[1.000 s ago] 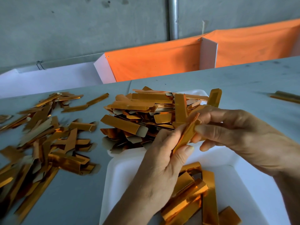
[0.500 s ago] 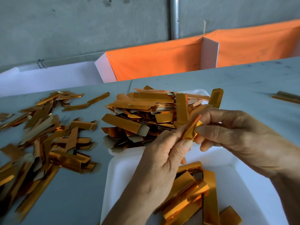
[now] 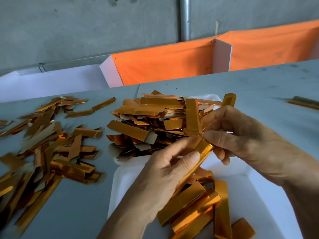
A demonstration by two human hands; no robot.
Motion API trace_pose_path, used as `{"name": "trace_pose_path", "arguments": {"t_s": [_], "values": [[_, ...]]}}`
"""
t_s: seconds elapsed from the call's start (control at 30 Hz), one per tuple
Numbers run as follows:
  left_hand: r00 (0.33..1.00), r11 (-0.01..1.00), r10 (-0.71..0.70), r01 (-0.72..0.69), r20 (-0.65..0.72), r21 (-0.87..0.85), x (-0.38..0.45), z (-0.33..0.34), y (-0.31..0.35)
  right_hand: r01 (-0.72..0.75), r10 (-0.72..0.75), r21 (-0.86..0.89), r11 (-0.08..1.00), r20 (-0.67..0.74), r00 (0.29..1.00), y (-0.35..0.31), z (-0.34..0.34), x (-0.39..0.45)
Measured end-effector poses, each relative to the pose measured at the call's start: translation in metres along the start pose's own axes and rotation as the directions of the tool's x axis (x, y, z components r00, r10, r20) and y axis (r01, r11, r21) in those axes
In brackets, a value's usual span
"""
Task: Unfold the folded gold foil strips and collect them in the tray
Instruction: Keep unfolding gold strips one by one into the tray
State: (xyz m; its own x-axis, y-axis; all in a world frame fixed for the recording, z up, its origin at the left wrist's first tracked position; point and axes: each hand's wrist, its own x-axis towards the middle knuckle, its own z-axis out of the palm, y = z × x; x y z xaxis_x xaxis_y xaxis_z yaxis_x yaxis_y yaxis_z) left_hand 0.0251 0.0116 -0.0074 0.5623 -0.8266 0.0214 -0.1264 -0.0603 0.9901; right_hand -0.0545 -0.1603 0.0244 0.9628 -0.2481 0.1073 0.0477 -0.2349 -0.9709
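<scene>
Hands: left hand, right hand pinch foil strip | tray: unfolded strips

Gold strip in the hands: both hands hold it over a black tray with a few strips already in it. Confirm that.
Not quite. The head view shows the tray is white, not black. The rest holds: left hand and right hand both hold the gold strip above it, and a few strips already lie inside.

Gold strips (shiny), white tray, orange cloth.
</scene>
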Motion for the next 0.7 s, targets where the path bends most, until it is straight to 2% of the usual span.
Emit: {"name": "trace_pose_path", "arguments": {"t_s": [0.1, 0.2, 0.27, 0.33, 0.43, 0.47, 0.6, 0.67, 0.7], "values": [[0.993, 0.993, 0.1, -0.097, -0.055, 0.061, 0.002, 0.004, 0.001, 0.0, 0.0, -0.031, 1.0, 0.005, 1.0, -0.001, 0.0, 0.0], [0.967, 0.937, 0.243, -0.215, -0.074, 0.275, 0.002, 0.01, 0.002, -0.015, 0.015, -0.031, 0.999, -0.008, 1.0, -0.001, 0.0, 0.0], [0.937, 0.857, 0.334, -0.256, -0.103, 0.448, 0.002, 0.013, 0.002, -0.031, 0.03, -0.028, 0.999, -0.036, 0.999, -0.001, 0.002, 0.001], [0.906, 0.782, 0.394, -0.24, -0.158, 0.575, 0.002, 0.016, 0.002, -0.053, 0.052, -0.016, 0.998, -0.061, 0.997, 0.001, 0.005, 0.002], [0.841, 0.566, 0.516, -0.189, -0.165, 0.803, 0.003, 0.02, 0.005, -0.088, 0.091, 0.038, 0.995, -0.067, 0.994, 0.0, 0.007, 0.003], [0.834, 0.527, 0.527, -0.174, -0.16, 0.832, 0.003, 0.022, 0.007, -0.099, 0.103, 0.062, 0.993, -0.068, 0.992, 0.0, 0.007, 0.003], [0.858, 0.502, 0.496, -0.156, -0.136, 0.851, 0.004, 0.026, 0.008, -0.11, 0.121, 0.18, 0.977, -0.052, 0.991, 0.001, 0.004, 0.001], [0.859, 0.459, 0.501, -0.159, -0.107, 0.874, 0.004, 0.026, 0.007, -0.114, 0.121, 0.26, 0.959, -0.012, 0.993, 0.0, 0.002, 0.0], [0.86, 0.471, 0.5, -0.167, -0.106, 0.866, 0.004, 0.025, 0.007, -0.121, 0.122, 0.292, 0.949, 0.014, 0.992, 0.0, 0.001, 0.0]]}}
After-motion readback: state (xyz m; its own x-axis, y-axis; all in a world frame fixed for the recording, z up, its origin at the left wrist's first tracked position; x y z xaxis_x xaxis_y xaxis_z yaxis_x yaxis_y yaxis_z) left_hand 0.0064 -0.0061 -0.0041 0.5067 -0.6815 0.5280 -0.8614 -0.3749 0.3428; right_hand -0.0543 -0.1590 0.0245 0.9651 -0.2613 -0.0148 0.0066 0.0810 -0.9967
